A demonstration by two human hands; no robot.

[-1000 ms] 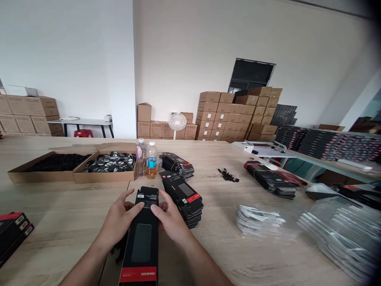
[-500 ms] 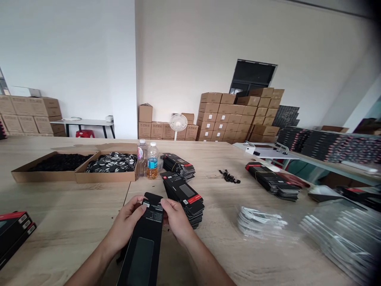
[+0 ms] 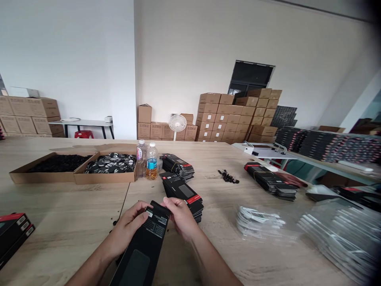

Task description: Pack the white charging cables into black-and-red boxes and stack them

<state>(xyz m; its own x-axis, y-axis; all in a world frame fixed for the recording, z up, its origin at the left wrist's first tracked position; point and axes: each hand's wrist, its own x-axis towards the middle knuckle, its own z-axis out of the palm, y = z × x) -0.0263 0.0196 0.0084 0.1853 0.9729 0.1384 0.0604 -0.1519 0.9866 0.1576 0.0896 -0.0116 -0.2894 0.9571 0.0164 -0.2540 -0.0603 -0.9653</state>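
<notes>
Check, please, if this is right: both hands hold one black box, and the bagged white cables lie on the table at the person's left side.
The side is wrong: in the head view, the bagged white cables lie on the table at the person's right side. The rest is correct: the left hand and right hand both hold one black box.

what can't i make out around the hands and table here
In the head view:
- Long black cardboard box: near end cut off by the bottom edge; contents, if any, hidden by its walls.
- Small white print on it: too small to read.
- Left hand: underside hidden by the hand itself and the box.
- Stacked black-and-red cardboard boxes: cut off by the left edge.
</notes>
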